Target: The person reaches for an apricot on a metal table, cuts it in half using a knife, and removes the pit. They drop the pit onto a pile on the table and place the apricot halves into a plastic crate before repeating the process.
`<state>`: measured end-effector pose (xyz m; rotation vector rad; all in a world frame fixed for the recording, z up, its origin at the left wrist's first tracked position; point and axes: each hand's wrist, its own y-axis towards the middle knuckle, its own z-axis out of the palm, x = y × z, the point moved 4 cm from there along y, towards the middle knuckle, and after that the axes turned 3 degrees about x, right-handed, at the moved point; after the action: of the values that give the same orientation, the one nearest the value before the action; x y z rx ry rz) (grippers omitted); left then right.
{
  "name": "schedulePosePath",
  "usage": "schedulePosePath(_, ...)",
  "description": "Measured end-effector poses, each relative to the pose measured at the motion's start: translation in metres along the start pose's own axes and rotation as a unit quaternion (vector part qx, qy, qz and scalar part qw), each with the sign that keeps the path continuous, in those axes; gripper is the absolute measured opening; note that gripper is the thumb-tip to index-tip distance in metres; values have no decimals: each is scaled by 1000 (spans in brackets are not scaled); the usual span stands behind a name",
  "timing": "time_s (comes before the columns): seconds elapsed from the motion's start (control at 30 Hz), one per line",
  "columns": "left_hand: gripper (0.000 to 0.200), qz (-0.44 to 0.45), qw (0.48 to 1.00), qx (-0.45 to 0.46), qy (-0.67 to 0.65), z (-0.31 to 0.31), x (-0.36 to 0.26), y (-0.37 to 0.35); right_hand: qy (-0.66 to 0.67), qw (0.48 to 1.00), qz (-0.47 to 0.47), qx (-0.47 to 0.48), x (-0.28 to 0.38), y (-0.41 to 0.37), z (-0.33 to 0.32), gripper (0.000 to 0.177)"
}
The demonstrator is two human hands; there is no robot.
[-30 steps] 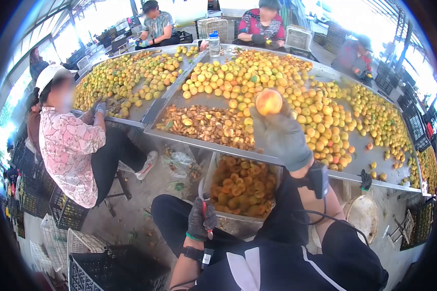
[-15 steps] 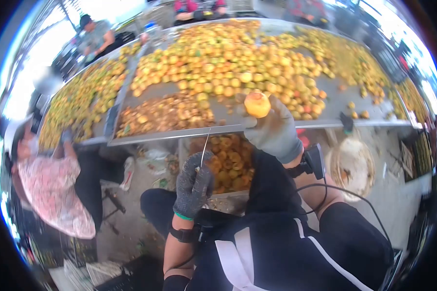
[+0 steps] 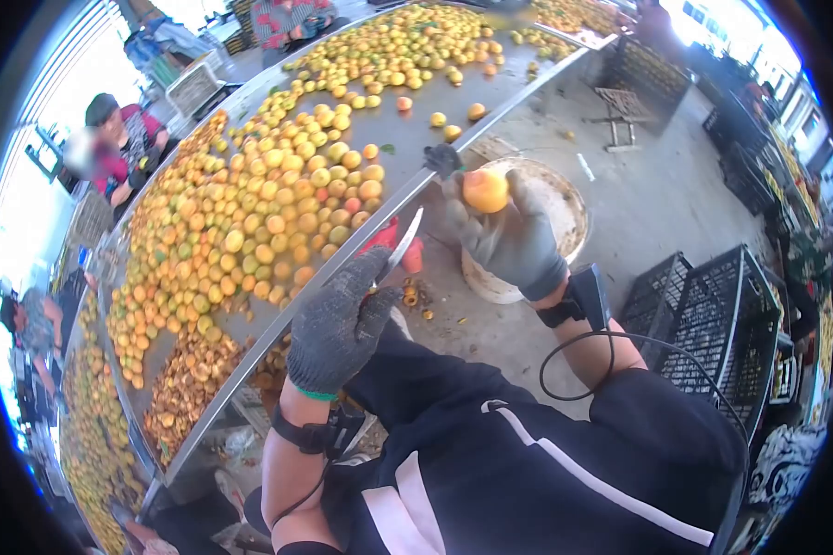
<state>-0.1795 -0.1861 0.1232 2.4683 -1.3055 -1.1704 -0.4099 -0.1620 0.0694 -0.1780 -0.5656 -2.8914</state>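
left hand (image 3: 338, 324): grip closed around knife (image 3: 400, 248) | right hand (image 3: 509, 236): grip closed around apricot (image 3: 485, 191)

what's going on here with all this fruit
A person in grey gloves is working at a long metal table. Their right hand holds one orange fruit up in its grip over a white bucket on the floor. Their left hand grips a small knife, with the blade pointing toward the fruit but not touching it. The table carries a heap of fruit, and another worker sits at the far side.
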Motion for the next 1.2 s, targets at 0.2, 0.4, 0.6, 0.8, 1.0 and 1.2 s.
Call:
schedulePosePath(0.2, 35, 71, 996, -1, -47, 48, -24, 33, -223, 960, -121, -116, 33, -34, 1, 51)
schedulePosePath(0.4, 36, 52, 996, 53, -58, 77, -37, 42, -507, 840, -148, -123, 40, -56, 10, 70)
schedulePosePath(0.6, 35, 116, 988, 92, -39, 100, -52, 51, -254, 953, -156, -63, 42, -64, 10, 71)
schedulePosePath(0.8, 36, 114, 989, 89, -31, 114, -57, 70, -110, 976, -153, -109, 46, -77, -20, 64)
schedulePosePath(1.0, 35, 73, 988, 136, 18, 129, -50, 73, -116, 971, -161, -131, 44, -84, -32, 59)
schedulePosePath(1.2, 37, 179, 940, 141, 252, 141, -42, 63, -171, 972, -143, -79, 41, -78, -37, 58)
